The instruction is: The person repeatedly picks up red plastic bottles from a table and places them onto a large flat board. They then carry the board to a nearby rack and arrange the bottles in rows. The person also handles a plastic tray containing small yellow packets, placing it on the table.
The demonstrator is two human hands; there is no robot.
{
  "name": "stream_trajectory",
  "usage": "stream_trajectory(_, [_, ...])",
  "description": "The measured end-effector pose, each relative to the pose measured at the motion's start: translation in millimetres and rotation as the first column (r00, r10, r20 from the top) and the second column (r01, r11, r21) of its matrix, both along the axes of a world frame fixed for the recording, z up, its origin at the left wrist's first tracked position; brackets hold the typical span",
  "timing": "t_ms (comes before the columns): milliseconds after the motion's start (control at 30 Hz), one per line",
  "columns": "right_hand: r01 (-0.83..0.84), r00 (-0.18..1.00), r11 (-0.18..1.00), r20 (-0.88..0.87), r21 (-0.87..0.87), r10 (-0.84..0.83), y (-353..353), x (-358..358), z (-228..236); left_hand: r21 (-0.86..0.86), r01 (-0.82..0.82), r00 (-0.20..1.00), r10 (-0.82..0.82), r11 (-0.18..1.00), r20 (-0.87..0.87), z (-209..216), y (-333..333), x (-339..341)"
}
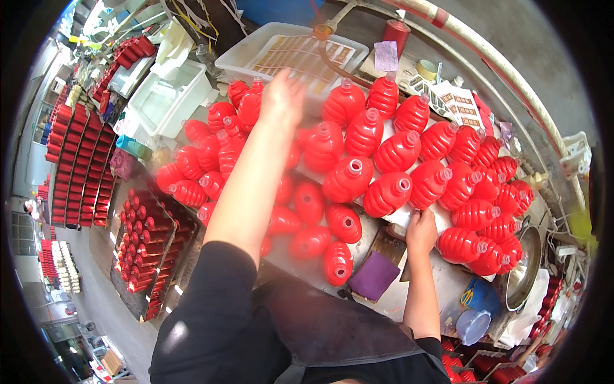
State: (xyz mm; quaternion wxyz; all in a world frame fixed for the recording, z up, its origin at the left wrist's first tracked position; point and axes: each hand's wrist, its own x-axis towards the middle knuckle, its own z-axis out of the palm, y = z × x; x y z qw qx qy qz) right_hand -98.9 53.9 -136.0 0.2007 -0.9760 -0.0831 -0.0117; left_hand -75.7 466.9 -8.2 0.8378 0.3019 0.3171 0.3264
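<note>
My left hand (pixel 283 97) is stretched far over the table, smeared by motion, so its fingers cannot be read. It is at the near edge of a translucent plastic tub (pixel 228 63) that holds sheets of gold-brown labels (pixel 307 54). Red ribbed bottles (pixel 345 102) with open clear necks crowd both sides of that arm. On the right, my right hand (pixel 422 235) has its fingers curled by the lower end of a red bottle (pixel 428 184); what they grip, if anything, is hidden. A folded purple cloth (pixel 375 276) lies left of that hand.
Stacked racks of red bottles (pixel 80 166) stand far left, with another rack (pixel 144 237) nearer. A white plastic bin (pixel 169 96) is at the back left. A pale pipe (pixel 486 48) runs along the back. A round metal pan (pixel 524 262) and blue scissors tray (pixel 480 296) sit at right.
</note>
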Motion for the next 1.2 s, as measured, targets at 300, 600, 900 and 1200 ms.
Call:
stream_trajectory(300, [0.029,0.999,0.998,0.024,-0.056,-0.028,6,-2,4,-0.251,0.078,0.996,-0.088,0.965,-0.03,-30,29,88])
stream_trajectory(600, [0.054,0.998,0.995,0.042,-0.083,-0.05,8,-3,2,-0.244,-0.15,0.861,0.005,0.958,-0.509,-72,66,149])
stream_trajectory(900, [0.068,0.998,0.994,0.001,-0.08,-0.068,10,-1,5,-0.227,-0.147,0.825,-0.007,0.963,-0.565,-170,101,177])
stream_trajectory(1200, [0.057,0.998,0.995,0.025,-0.08,-0.056,9,0,1,-0.013,0.849,0.0,-0.023,0.528,-1.0,-201,117,178])
